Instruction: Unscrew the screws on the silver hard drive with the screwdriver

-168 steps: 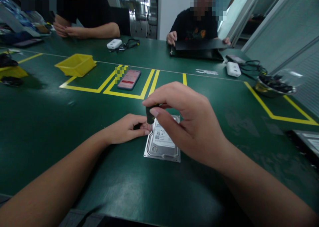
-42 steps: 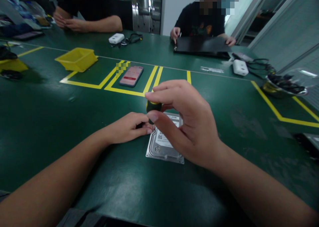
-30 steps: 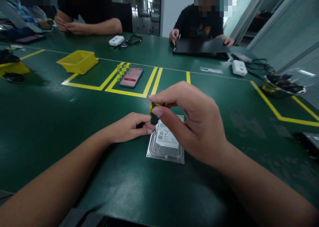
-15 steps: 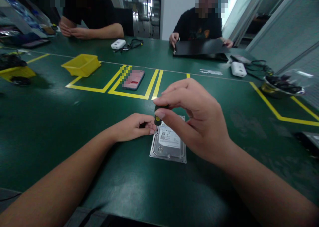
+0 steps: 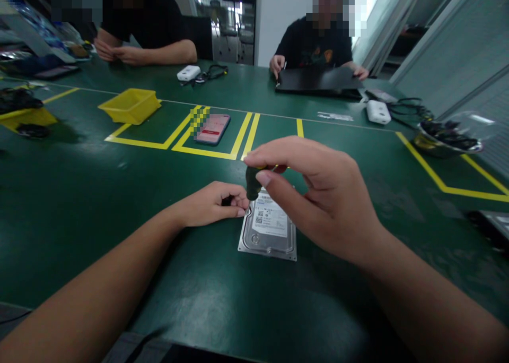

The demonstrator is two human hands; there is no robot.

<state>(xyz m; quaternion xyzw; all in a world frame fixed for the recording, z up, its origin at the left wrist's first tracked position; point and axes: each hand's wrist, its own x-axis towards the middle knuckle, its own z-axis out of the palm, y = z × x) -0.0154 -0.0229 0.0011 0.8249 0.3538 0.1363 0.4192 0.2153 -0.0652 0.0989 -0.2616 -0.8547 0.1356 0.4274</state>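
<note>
Hard drive lies flat on the green counter, label side up, a little in from the near edge and about midway along it. My left hand rests on the counter just beside the drive's far left corner, fingers curled in, their tips touching or nearly touching that corner; something small and dark sits inside the curl, too hidden to name. My right hand hovers above the far end of the drive, its grip pinched shut with thumb and forefinger around the black and yellow handle of a screwdriver, which stands roughly upright over the drive's far left corner. Its tip is hidden behind my fingers, so I cannot tell whether it meets the drive.

Farther out, yellow tape lines mark boxes on the counter, and a phone lies flat inside one of them. To its left, a yellow bin sits at the corner of another box. Toward the right edge stands a metal bowl filled with dark bits. Along the far edge, one person holds a flat black laptop, with a white adapter and its cable near it, and another person's hands rest together at the far left.
</note>
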